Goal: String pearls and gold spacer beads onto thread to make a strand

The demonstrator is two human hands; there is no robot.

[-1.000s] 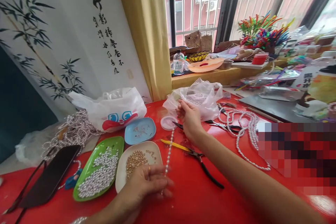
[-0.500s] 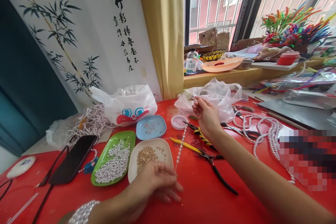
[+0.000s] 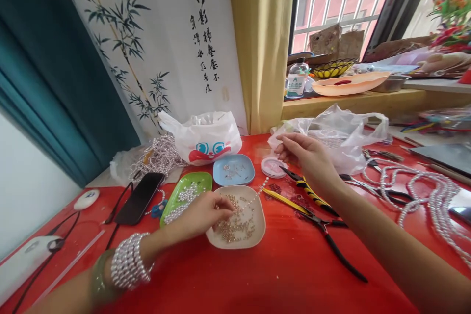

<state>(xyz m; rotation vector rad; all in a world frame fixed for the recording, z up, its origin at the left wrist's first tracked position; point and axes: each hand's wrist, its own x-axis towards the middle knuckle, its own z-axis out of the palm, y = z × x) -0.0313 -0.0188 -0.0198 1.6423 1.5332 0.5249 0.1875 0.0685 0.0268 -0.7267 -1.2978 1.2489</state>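
My left hand reaches over the cream tray, fingertips bent down and drawn together at the gold beads; what lies between them is hidden. A short string of beads slants from above the tray's far edge down over the gold beads. Its upper end runs toward my right hand, raised and pinched on its thread, which is too fine to make out clearly. Beyond my left hand, the green tray holds silvery beads. A pale blue tray with small findings stands behind the cream one.
Yellow-handled pliers and black-handled cutters lie below my right forearm. Pearl strands coil at right. A phone, a white plastic bag and a pink round lid are on the red table.
My left hand has gone from the cream tray's near right side to over its gold beads. The bead string now slants across the tray. The camera view has turned left.
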